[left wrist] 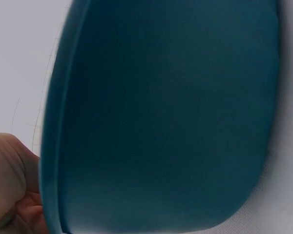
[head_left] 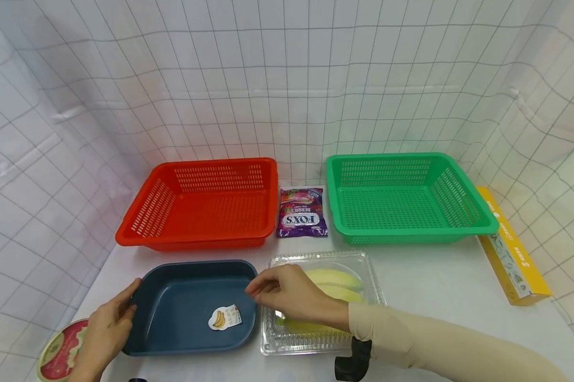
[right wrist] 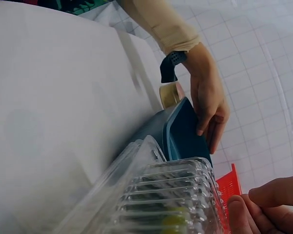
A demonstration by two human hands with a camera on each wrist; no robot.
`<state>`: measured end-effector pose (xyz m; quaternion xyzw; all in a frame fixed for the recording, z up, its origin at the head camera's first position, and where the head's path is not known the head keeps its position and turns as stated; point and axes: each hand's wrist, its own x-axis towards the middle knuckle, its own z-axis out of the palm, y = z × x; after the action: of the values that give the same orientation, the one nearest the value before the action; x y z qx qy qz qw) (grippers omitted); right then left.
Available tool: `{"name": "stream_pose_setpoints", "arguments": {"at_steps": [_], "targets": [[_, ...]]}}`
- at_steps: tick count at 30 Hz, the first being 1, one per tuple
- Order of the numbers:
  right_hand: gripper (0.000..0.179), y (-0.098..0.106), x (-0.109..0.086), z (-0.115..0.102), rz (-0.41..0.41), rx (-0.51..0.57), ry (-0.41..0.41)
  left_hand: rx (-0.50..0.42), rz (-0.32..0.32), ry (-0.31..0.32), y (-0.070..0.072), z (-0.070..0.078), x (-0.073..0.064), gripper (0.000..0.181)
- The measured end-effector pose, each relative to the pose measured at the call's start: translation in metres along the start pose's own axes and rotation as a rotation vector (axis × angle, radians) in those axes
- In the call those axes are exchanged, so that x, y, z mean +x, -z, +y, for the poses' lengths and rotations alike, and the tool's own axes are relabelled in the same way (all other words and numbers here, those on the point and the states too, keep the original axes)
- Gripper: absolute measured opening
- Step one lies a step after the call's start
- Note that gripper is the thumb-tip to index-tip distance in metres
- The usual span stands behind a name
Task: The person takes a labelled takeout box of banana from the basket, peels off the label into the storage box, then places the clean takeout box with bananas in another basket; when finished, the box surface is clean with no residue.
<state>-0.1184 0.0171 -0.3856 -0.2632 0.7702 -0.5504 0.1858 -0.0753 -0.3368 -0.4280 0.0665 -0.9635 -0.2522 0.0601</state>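
A dark blue tray [head_left: 182, 302] sits at the front left, with a small banana sticker or card [head_left: 225, 317] lying on its floor. My left hand [head_left: 107, 323] rests at the tray's left rim, fingertips right at the edge; the left wrist view shows it beside the tray wall [left wrist: 161, 122]. My right hand [head_left: 294, 294] hovers by the tray's right rim, over a clear plastic clamshell box [head_left: 287, 347] with yellow-green, banana-like fruit [head_left: 332, 278] inside. Its fingers [right wrist: 268, 192] are loosely bent, with thumb and forefinger close together and nothing visible between them.
Behind stand a red basket [head_left: 210, 212] and a green basket [head_left: 387, 207], with a purple Fox's candy bag [head_left: 301, 212] between them. A long yellow box [head_left: 516, 249] lies at the right. A round red-lidded tub [head_left: 60, 353] stands beside my left hand. White gridded cloth [head_left: 296, 79] surrounds the table.
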Motion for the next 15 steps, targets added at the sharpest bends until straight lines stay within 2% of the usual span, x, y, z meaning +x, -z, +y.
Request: {"name": "stream_pose_setpoints", "arguments": {"at_steps": [3, 11, 15], "targets": [[0.017, 0.002, -0.005, 0.001, 0.008, 0.013, -0.010, 0.003, 0.008, -0.005, 0.001, -0.001, -0.001, 0.048], [0.018, 0.005, -0.015, 0.001, 0.006, 0.036, -0.040, 0.016, 0.098, -0.074, 0.001, -0.007, -0.003, 0.047], [0.019, 0.006, -0.018, 0.002, 0.002, 0.041, -0.050, 0.030, 0.123, -0.068, 0.001, -0.012, -0.004, 0.047]]}}
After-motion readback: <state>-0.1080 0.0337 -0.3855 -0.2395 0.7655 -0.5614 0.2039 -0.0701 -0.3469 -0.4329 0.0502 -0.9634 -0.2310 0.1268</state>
